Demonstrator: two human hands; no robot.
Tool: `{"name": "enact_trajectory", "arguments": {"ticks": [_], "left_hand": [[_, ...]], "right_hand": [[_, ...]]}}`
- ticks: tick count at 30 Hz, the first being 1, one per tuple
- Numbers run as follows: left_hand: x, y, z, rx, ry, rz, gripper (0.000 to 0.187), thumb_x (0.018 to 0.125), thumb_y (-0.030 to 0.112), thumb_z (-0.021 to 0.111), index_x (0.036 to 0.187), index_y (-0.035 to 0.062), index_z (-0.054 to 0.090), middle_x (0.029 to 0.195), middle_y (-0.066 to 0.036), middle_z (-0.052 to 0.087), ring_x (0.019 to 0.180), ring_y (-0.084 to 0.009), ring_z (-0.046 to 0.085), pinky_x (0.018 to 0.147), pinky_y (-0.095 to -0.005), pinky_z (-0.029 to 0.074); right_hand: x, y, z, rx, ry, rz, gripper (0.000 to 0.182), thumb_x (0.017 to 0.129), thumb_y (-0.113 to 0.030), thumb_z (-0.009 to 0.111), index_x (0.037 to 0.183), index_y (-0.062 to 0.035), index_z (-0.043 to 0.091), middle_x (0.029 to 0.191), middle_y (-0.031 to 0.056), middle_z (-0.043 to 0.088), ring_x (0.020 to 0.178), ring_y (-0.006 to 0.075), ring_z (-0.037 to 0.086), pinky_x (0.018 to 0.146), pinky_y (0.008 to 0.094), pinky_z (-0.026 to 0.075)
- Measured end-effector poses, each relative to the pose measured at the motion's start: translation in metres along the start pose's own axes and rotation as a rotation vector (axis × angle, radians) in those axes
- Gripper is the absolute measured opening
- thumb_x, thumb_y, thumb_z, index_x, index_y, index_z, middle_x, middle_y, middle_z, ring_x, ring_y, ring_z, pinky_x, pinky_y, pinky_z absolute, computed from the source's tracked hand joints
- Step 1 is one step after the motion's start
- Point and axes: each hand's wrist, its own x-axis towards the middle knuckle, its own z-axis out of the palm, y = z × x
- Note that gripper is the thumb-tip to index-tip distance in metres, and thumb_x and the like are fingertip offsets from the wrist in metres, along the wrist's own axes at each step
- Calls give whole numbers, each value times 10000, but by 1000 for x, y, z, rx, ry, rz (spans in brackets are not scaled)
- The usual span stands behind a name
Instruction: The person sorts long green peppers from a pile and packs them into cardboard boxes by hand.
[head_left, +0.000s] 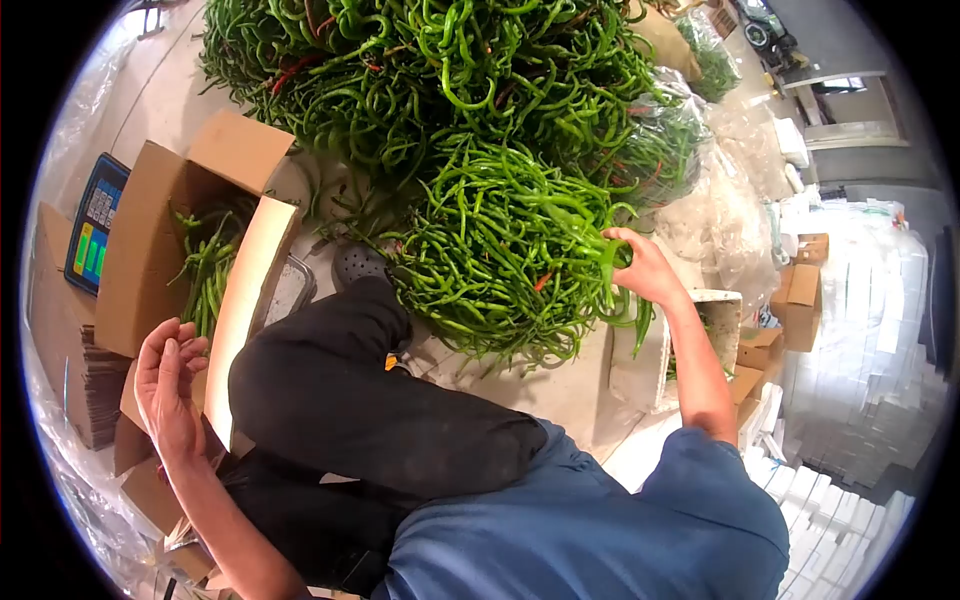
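A large heap of long green peppers, with a few red ones among them, lies on the floor in front of me. At its right edge my right hand is closed around some green peppers, a few of them hanging below the fingers. On the left, my left hand is raised beside an open cardboard box, its fingers loosely curled and apart with nothing visible between them. Green peppers lie inside that box, beyond the hand.
A scale with a keypad stands left of the box. A white foam box is below my right hand. Clear plastic bags and cardboard boxes lie at the right. My leg extends between the box and the heap.
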Motion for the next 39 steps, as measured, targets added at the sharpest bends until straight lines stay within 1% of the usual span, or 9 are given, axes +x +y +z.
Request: {"name": "enact_trajectory", "arguments": {"ticks": [3,7,8,9,14,17,23,31,39], "left_hand": [[-6,6,3,-9,-43,14,270,1008,144,567,1220,-21,597,1089,-117,666,930,-149,655,801,-251,514],[-13,6,4,50,-70,27,282,1005,166,576,1216,-18,600,1079,-112,665,930,-151,652,803,-251,503],[-13,7,5,60,-82,33,287,1004,173,578,1216,-19,601,1077,-111,664,931,-151,651,804,-251,501],[-14,8,4,72,-93,38,292,1003,180,581,1216,-19,601,1076,-109,664,932,-151,651,804,-251,498],[-17,11,1,35,-115,53,283,1000,173,578,1200,-24,606,1068,-107,670,947,-154,652,808,-257,497],[-24,17,-1,36,-116,86,282,1000,173,578,1198,-25,607,1068,-104,671,941,-152,650,811,-260,497],[-32,22,-3,53,-104,108,265,994,156,576,1181,-26,618,1045,-101,673,922,-148,643,811,-265,501],[-38,32,1,-1,-144,126,233,978,119,577,1154,-26,628,1023,-87,674,917,-145,635,806,-266,498],[-39,32,-2,21,-169,180,198,971,94,577,1123,-21,634,1009,-91,694,888,-143,650,772,-272,508]], "right_hand": [[-5,-25,-25,62,-110,312,590,711,-62,731,1283,-30,585,1165,90,659,1018,131,604,931,272,474],[-11,-18,-22,434,37,60,607,733,-6,770,1301,-27,556,1099,-1,639,981,98,572,879,279,485],[-11,-23,-26,502,20,175,597,740,1,763,1301,-29,561,1108,-6,630,988,104,572,884,275,480],[-5,-33,-28,390,47,157,580,751,5,754,1299,-33,566,1101,-5,626,986,96,569,889,262,475],[11,-46,-24,592,70,21,550,763,22,737,1287,-49,583,1110,-8,632,1018,103,571,921,282,473],[22,-65,-23,441,151,-97,574,778,16,738,1318,-40,552,1072,1,633,961,110,583,855,271,494],[34,-122,-54,708,117,-107,523,758,-54,763,1259,-37,614,930,29,670,809,140,640,774,296,523],[34,-222,-78,1052,-40,-183,609,747,-94,736,1311,-24,517,924,111,612,777,211,617,721,322,524],[84,-306,-48,1451,-494,-385,544,821,-131,723,1322,-89,515,930,106,586,818,200,573,759,350,494]]}}
